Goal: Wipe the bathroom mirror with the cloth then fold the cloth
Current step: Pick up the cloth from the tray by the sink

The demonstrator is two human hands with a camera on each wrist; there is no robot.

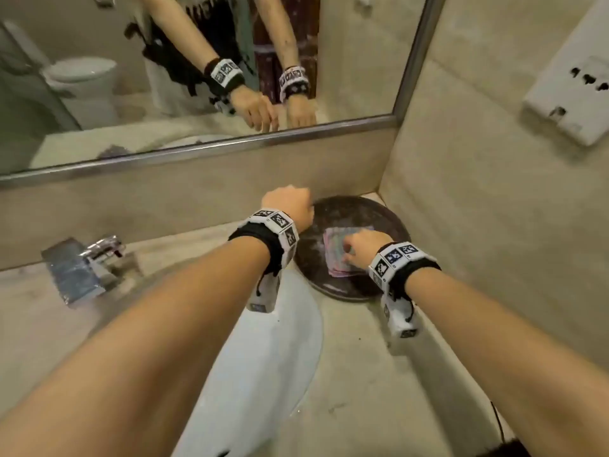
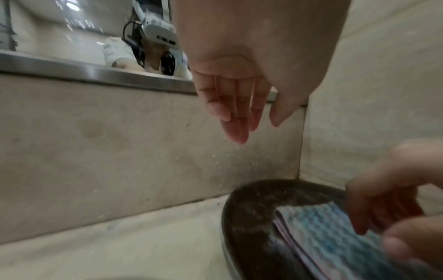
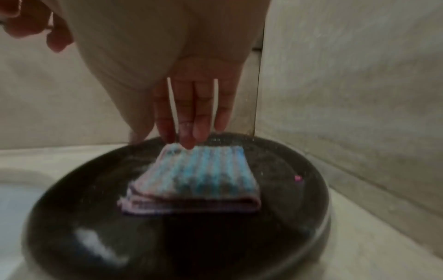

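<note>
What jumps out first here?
The folded blue-and-pink cloth on the dark round tray in the counter corner, with the right hand reaching its straight fingers down to it. The left hand hangs empty just behind the tray, below the steel-framed mirror.

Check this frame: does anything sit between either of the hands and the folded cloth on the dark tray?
Nothing visible does. The right hand has straight fingers already on the cloth, which lies folded on the dark tray. The left hand hangs open above the tray's far-left edge, with only open air between it and the cloth.
</note>
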